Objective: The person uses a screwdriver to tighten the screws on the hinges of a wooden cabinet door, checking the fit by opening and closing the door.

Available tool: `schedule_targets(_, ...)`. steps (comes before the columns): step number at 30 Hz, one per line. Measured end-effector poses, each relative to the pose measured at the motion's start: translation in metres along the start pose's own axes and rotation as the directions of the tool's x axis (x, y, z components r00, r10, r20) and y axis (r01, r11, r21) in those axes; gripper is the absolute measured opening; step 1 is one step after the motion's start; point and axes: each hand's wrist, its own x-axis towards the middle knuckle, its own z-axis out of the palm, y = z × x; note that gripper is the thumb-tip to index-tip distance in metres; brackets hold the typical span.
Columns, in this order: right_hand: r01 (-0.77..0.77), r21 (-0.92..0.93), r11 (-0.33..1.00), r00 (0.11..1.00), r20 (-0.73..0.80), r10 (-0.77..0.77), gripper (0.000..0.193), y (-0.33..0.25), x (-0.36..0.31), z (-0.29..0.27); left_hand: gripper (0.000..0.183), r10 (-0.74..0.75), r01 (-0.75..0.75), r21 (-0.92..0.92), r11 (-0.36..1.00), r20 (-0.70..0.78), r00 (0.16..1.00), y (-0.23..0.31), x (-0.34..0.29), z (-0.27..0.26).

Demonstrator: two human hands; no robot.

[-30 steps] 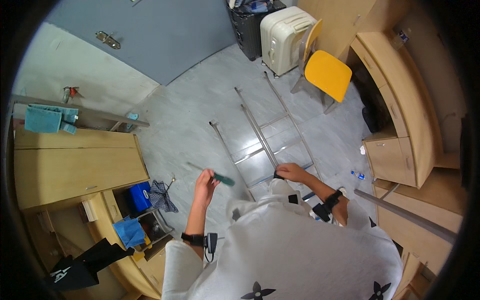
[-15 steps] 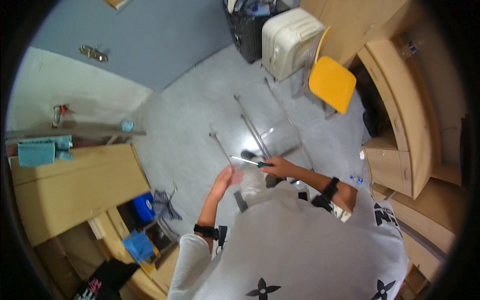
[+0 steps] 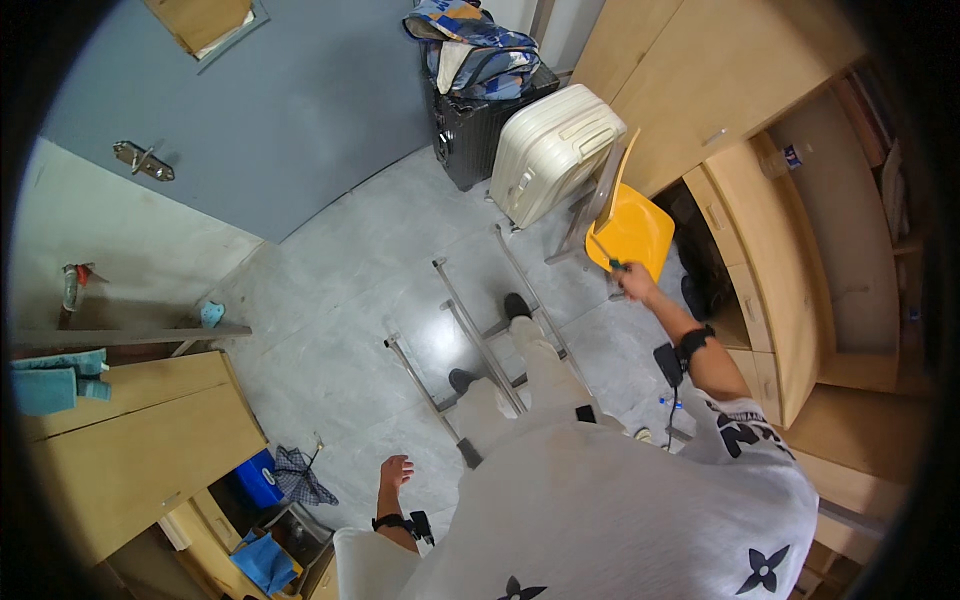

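Note:
My right hand (image 3: 635, 281) is closed around the dark green handle of a screwdriver (image 3: 616, 264). Its thin shaft points up and left across the seat of a yellow chair (image 3: 632, 230); whether the tip touches the chair I cannot tell. My left hand (image 3: 397, 471) hangs low on the left with nothing in it, its fingers loosely bent and a little apart. Between my legs and the wall side, a metal tube frame (image 3: 470, 330) with several parallel bars lies on the floor around my feet.
A cream suitcase (image 3: 545, 160) and a black suitcase (image 3: 464, 150) with a patterned backpack (image 3: 485, 60) on top stand beyond the chair. A wooden desk (image 3: 775, 270) lines the right. On the left are a wooden cabinet (image 3: 150, 450), a folded umbrella (image 3: 300, 475) and a grey door (image 3: 260, 130).
My right hand has carried the screwdriver right and forward, from in front of my body to over the yellow chair. My left hand has dropped back toward my left side. The view has shifted.

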Motion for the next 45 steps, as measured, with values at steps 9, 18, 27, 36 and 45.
schedule_targets(9,0.078,-0.358,0.931,0.972,-0.179,-0.150,0.037,-0.046,0.254,-0.065,0.030,0.236,-0.254,-0.242,0.936,-0.104,0.966,0.085,-0.061,0.083)
schedule_targets(18,0.212,-0.363,0.907,0.924,-0.227,-0.307,0.039,-0.065,0.345,-0.055,0.027,0.129,-0.168,-0.204,0.964,-0.192,0.973,0.123,-0.094,0.117)
schedule_targets(27,0.429,-0.330,0.841,0.902,0.111,-0.417,0.027,-0.096,0.344,-0.063,0.027,0.010,-0.048,-0.194,0.980,-0.188,0.982,0.098,-0.120,0.123)
schedule_targets(36,0.441,-0.375,0.816,0.866,-0.060,-0.496,0.030,-0.092,0.384,-0.033,0.029,0.069,-0.099,-0.132,0.986,-0.215,0.974,0.123,-0.122,0.116)
schedule_targets(45,0.469,-0.302,0.830,0.871,-0.001,-0.492,0.031,-0.110,0.396,-0.008,0.027,0.123,-0.134,-0.074,0.988,-0.136,0.983,0.134,-0.102,0.121)
